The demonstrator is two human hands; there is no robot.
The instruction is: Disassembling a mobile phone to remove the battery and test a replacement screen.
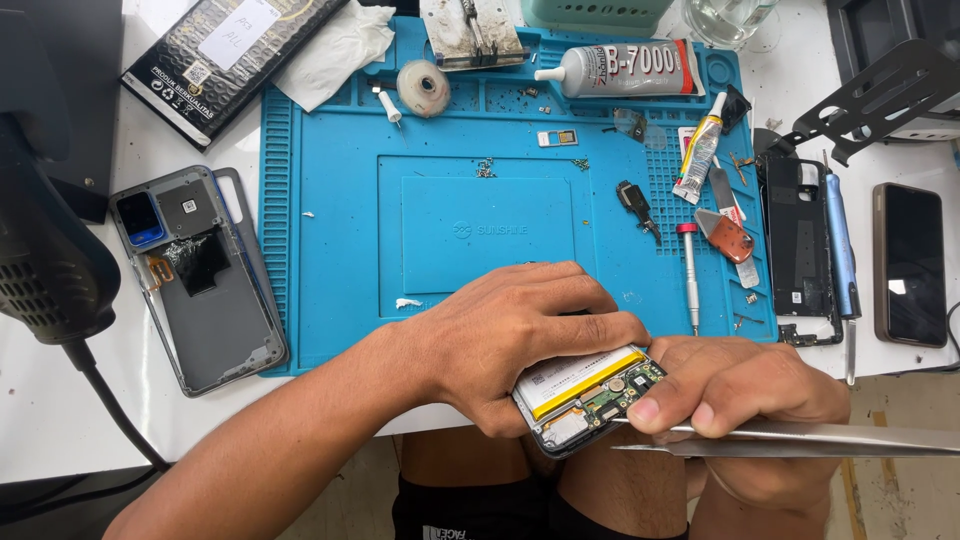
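- The left hand (520,335) is clamped over an opened smartphone with its back cover off (588,395), low in the middle of the frame, right at the near edge of the white table (60,420). The fingers wrap the far long edge and the thumb presses the near one, so the grip is closed firmly on the phone.
- The phone's inside faces up: a white battery with a yellow strip (580,378) and a green circuit board beside it (625,388).
- The right hand (745,395) pinches a pair of long steel tweezers (800,440) between thumb and fingers; the tips (620,432) lie at the phone's lower right corner, touching or just beside the board.
- Judged from this, the step in hand is fine work on the exposed board or a connector there, with the body held steady.
- The next move would call for a steady left clamp and a light, exact tweezer tip, kept off the battery.
- Behind the hands lies a blue silicone repair mat (330,250). In its upper right are a large tube of clear adhesive (625,70) and a thin red-capped screwdriver (691,275).
- At the left of the frame lies a grey phone back housing (200,290); at the right, 2 more dark phones, 1 opened (798,250) and 1 closed (908,262).
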